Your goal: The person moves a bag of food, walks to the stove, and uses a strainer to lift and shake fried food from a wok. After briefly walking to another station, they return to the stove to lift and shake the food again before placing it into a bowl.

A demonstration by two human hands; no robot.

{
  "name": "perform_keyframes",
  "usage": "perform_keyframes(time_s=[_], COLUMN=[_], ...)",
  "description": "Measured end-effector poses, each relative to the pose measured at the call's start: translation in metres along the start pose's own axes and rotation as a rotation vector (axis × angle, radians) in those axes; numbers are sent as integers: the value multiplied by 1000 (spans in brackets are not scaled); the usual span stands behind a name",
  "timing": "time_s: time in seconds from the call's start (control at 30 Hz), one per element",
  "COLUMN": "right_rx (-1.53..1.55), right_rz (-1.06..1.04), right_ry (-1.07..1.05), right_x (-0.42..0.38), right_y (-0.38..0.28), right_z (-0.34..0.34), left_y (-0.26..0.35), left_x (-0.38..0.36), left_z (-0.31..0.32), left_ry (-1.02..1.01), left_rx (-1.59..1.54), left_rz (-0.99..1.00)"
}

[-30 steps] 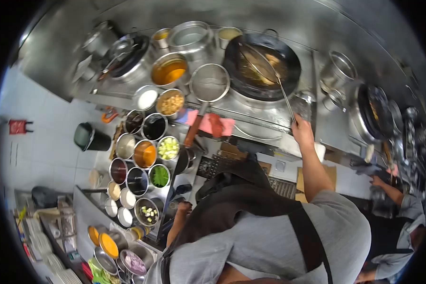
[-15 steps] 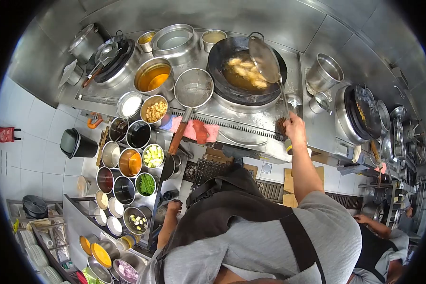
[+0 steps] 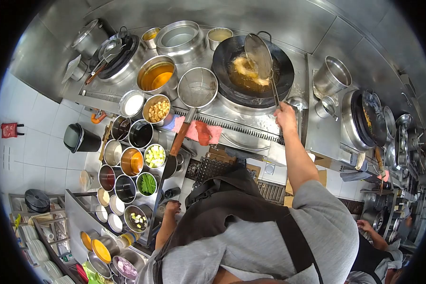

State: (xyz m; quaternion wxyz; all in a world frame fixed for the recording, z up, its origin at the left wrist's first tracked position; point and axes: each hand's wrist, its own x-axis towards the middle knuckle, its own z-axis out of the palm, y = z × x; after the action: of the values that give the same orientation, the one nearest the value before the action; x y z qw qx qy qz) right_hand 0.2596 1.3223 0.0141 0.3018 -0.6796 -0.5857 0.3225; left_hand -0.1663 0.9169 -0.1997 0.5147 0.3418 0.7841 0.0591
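My right hand (image 3: 285, 116) is closed round the handle of a round strainer (image 3: 258, 56), whose mesh head is tilted over the black wok (image 3: 222, 71). Pale golden food (image 3: 244, 66) lies in the oil, partly behind the strainer. A ladle (image 3: 298, 102) rests on the stove just right of my hand. At the left side of my apron, my left hand (image 3: 173, 206) hangs low near the cart edge, its fingers curled; whether it holds anything is hidden.
A second strainer (image 3: 197, 87) with a wooden handle lies left of the wok. Several seasoning pots, one with nuts (image 3: 157, 109), crowd the left cart. Another wok (image 3: 374, 118) stands at right, with a co-worker's arm (image 3: 371, 232) below it.
My right hand has moved up and left with the strainer, which now covers more of the food. The co-worker's arm has shifted. The whole view has turned slightly.
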Motion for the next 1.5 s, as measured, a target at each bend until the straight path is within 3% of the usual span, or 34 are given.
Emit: perform_keyframes(time_s=[0.03, 0.17, 0.37, 0.63, 0.8, 1.0, 1.23, 1.33, 1.37, 1.43, 1.5], right_rx=[150, 223, 59, 148, 129, 372, 434, 336, 335, 179, 148], right_rz=[90, 78, -70, 23, 65, 141, 153, 115, 113, 24, -12], right_ry=[-86, -113, -42, -179, -181, -220, -252, -208, -210, -119, -47], right_x=[1, 5, -14, -38, -52, -67, -60, -57, -56, -52, -42], right_y=[-1, -7, -17, -14, 4, 6, -9, -5, -4, 1, 14], right_z=[1, 10, 5, 10, 6, 3, 9, 9, 9, 7, 5], left_y=[-3, -9, -11, -16, -14, 7, 7, -36, -42, -47, -46], left_x=[1, 8, 29, 56, 48, 17, 21, 41, 42, 44, 43], left_z=[3, 11, 11, 16, 10, -6, -12, 2, 4, 4, 1], left_ry=[-7, -28, -8, 24, -14, -102, -194, -17, 177, 373, 250], left_rx=[-25, -99, -293, -403, -318, 29, 494, 319, 434, 545, 1002], left_rz=[-39, -118, -229, -269, -160, 98, 218, 310, 550, 793, 872])
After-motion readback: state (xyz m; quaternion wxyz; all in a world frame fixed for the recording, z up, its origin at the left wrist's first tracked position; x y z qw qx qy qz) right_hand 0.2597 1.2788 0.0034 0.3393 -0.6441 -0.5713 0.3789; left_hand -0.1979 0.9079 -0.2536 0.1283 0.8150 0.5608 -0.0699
